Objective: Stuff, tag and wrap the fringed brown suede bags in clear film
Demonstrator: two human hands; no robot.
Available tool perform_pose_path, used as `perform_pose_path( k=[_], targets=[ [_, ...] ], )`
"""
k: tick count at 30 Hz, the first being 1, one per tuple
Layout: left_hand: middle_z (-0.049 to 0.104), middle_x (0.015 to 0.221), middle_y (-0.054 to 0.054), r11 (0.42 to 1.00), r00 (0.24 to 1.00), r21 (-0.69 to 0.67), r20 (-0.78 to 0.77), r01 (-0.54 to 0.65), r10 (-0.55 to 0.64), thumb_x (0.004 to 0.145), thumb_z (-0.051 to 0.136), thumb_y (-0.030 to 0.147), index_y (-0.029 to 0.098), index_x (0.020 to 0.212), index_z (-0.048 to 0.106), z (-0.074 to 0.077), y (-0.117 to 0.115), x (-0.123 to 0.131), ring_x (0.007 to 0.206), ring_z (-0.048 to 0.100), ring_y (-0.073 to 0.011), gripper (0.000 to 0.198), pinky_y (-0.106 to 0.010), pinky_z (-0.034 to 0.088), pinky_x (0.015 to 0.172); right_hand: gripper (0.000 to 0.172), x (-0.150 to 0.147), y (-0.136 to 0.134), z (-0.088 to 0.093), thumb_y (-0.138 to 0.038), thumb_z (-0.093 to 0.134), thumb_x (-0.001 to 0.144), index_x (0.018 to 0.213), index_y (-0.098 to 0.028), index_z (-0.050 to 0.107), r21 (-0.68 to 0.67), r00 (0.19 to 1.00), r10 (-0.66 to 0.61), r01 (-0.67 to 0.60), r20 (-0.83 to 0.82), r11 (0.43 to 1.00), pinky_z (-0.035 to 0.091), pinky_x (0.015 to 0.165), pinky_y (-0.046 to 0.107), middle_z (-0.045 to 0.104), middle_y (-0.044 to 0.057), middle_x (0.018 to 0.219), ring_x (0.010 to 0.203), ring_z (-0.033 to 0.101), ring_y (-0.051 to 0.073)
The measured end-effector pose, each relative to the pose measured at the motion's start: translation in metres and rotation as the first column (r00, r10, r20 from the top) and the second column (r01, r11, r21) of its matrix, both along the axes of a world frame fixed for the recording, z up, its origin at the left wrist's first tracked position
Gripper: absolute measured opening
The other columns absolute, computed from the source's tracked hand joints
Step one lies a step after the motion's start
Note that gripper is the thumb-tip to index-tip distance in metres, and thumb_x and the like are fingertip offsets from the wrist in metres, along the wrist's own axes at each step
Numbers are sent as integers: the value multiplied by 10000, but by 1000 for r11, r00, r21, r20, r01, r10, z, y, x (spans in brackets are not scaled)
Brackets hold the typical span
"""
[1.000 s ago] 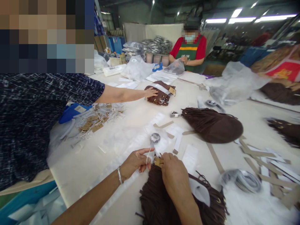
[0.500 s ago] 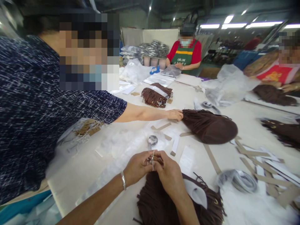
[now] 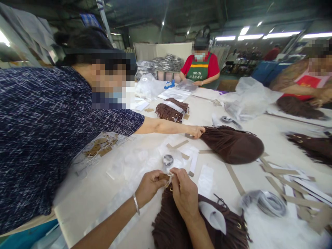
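Note:
My left hand (image 3: 149, 188) pinches a small brown cardboard hang tag (image 3: 163, 176) between thumb and fingers. Close beside it, my right hand (image 3: 185, 192) is closed on the tag's thin white string (image 3: 170, 175). Below both hands lies a dark brown fringed bag (image 3: 171, 221) with gold eyelets, one of them just under my fingertips. A white sheet (image 3: 214, 216) is curled on the bag, partly behind my right forearm. Whether the string passes through the eyelet is too small to tell.
A co-worker's hand (image 3: 197, 131) reaches from the left and grips another brown bag (image 3: 233, 143). Cardboard and white strips (image 3: 298, 193) litter the right side, near a coiled grey strap (image 3: 271, 203). More tags (image 3: 100, 145) lie at left. Two other people work across the table.
The string loop that was stretched over my fingers is now gathered at my right fingertips, and the tag shows in my left hand. The co-worker's hand still grips the other bag.

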State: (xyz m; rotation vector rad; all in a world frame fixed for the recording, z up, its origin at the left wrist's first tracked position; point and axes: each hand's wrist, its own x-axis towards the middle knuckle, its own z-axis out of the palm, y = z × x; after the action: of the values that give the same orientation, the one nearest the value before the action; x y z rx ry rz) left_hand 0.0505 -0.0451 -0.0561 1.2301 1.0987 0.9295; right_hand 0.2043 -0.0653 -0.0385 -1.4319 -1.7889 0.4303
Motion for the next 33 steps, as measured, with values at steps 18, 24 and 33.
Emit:
perform_pose_path(
  k=[18,24,33],
  targets=[
    [497,510,55,846,851,-99,-9,-523,525,688,774,394,123,804,649,21,-8,-80,458,345,-45,320,-177,240,437,388,2,-2,-7,-58,411,802,1155,-175,518,-266,992,61,-29,112,963,437,923,299,647,73,1072,1039,605,194],
    [557,603,31,806,778,-56,-309,-590,547,708,698,441,147,952,627,11,-20,-92,483,482,-112,388,-223,342,468,383,-2,-4,-11,-55,421,814,1173,-146,521,-271,975,43,18,216,962,446,904,314,637,105,1044,1029,598,213],
    [657,1156,-61,863,801,477,-575,164,166,917,487,329,288,1146,636,27,-78,-28,1068,617,-248,277,-358,499,921,340,-19,-30,71,-80,505,819,1139,-169,573,-113,900,128,-89,416,990,476,880,378,621,111,1074,1008,578,243]
  ],
)
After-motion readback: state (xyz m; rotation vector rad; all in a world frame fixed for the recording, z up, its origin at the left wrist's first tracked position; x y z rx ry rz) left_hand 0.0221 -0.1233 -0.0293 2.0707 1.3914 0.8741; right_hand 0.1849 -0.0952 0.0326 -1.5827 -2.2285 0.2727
